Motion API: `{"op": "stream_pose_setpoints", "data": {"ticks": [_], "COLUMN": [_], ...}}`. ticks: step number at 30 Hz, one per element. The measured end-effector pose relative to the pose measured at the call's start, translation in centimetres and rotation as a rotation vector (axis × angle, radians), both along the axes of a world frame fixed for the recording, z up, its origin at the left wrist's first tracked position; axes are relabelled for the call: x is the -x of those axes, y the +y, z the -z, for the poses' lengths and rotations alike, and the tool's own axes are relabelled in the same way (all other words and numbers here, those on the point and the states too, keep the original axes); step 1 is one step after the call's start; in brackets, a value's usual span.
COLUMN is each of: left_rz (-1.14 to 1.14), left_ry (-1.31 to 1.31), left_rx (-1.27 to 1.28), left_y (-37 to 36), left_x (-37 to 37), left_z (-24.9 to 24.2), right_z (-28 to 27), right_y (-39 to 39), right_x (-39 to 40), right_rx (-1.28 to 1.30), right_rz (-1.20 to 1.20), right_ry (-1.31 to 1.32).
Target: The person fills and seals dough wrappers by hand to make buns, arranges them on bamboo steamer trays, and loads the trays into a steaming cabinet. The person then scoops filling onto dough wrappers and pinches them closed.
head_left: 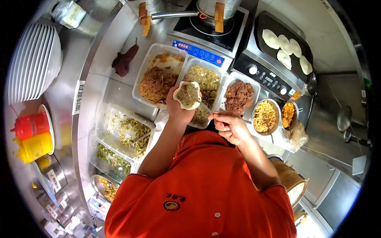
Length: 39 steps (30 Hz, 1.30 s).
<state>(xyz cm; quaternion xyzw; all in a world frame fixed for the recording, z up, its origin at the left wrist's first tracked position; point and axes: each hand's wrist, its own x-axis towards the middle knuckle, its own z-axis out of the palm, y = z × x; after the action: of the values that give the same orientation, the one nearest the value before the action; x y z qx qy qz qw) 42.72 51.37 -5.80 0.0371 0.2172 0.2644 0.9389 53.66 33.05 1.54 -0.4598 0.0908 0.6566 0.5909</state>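
My left hand (179,114) cups a round dough wrapper (191,107) with a ruffled edge, and chopped greenish filling (186,94) lies in it. In my right hand (233,127) is the handle of a metal spoon (205,107), pinched between thumb and fingers. The spoon's tip reaches into the filling. Both hands are over a clear tub of green filling (204,75). Left of it stands a tub of brown shredded filling (156,85); to the right, a tub of brown minced filling (239,96).
Several folded dough pieces (284,43) lie on the dark griddle (262,23). Behind the tubs, a pot (218,8) sits on an induction cooker (186,25). Metal bowls (254,129) stand at right, more filling tubs (101,133) at left, and a bamboo steamer (291,178) lower right.
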Motion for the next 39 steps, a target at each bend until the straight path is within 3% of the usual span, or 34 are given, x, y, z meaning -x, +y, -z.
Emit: {"op": "stream_pose_setpoints", "data": {"ticks": [2,5,7,9,11,12,14,19,21,22,24,25,27,28,29,31,33,35,37,39], "left_rz": [0.023,0.065,-0.079,-0.064,-0.121,-0.131,-0.135,-0.151,-0.137,-0.138,-0.128,-0.129,-0.136,-0.136,-0.121,-0.111,-0.099,-0.045,-0.015,-0.039], "left_ry": [-0.025,-0.039,0.053,0.030,0.205,0.287,0.294,0.303,0.272,0.268,0.254,0.253,0.289,0.288,0.258,0.232,0.078,0.258,-0.178,-0.172], "left_rx": [0.012,0.009,0.023,-0.002,-0.013,-0.013,-0.010,0.025,0.071,0.070,0.053,0.052,0.087,0.086,0.066,0.048,0.014,-0.455,0.151,0.108], "left_y": [0.1,1.0,1.7,2.6,3.3,3.1,2.8,2.5,2.6,2.6,2.6,2.6,2.6,2.7,2.7,2.5,2.2,1.5,1.6,1.3], "left_x": [0.3,1.1,2.8,4.6,5.2,4.8,4.7,4.9,4.9,4.8,4.8,4.7,4.4,4.2,4.0,3.5,2.5,1.6,0.1,-0.9], "left_z": [0.6,1.1,2.3,3.2,3.4,1.9,1.3,1.6,2.2,2.4,2.6,2.4,2.0,2.2,2.7,3.8,5.5,6.5,5.6,4.4], "right_z": [-0.6,0.9,1.3,3.7,8.1,9.2,10.8,12.0,12.9,12.9,12.2,10.7,7.8,7.5,7.0,4.1,1.2,1.5,0.1,-0.6], "right_y": [0.7,0.5,1.0,2.1,3.5,4.4,5.9,5.3,3.8,3.6,3.2,3.2,2.8,2.4,2.0,1.3,1.4,1.3,1.8,1.8], "right_x": [-0.1,-1.7,-2.2,-3.7,-4.3,-4.2,-3.8,-3.2,-4.1,-4.5,-4.9,-4.8,-4.5,-4.1,-3.5,-2.0,0.0,1.3,1.6,2.0], "right_rx": [0.071,-0.057,-0.078,0.098,0.253,0.252,0.495,0.473,0.213,0.213,0.337,0.336,0.315,0.290,0.288,0.164,0.175,0.033,-0.009,-0.015], "right_rz": [-0.024,-0.119,-0.115,-0.222,-0.618,-0.615,-1.051,-0.908,-0.653,-0.654,-0.529,-0.529,-0.321,-0.269,-0.271,-0.235,-0.173,-0.168,-0.238,-0.194], "right_ry": [-0.028,0.223,0.055,-0.419,-1.548,-1.546,-1.741,-1.561,-1.543,-1.546,-1.154,-1.155,-0.704,-0.692,-0.692,-1.131,-1.255,-1.561,-1.609,-1.737]}}
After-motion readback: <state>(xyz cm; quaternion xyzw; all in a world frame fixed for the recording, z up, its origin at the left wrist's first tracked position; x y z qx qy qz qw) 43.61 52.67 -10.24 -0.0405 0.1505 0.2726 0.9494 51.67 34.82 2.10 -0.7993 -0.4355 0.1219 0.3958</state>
